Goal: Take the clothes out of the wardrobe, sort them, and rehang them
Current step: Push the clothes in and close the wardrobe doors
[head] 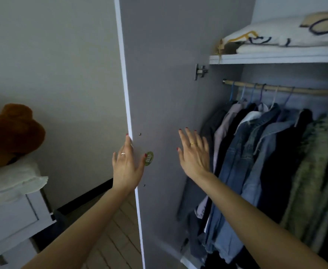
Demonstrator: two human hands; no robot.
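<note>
The grey wardrobe door (159,94) stands swung open. My left hand (127,166) lies against its white outer edge, fingers straight, thumb on the door's inner face beside a small green sticker (149,158). My right hand (195,154) is raised in front of the door's inner face with its fingers spread, holding nothing. Inside the wardrobe, several garments hang from a wooden rail (283,88): denim jackets (242,152), dark pieces (279,171), and a fuzzy green coat (310,167).
A shelf (275,57) above the rail carries folded white bedding (287,33). At the left stands a white drawer unit (10,216) with a white cloth and a brown plush toy (11,133) on top. Wood flooring (118,233) shows below the door.
</note>
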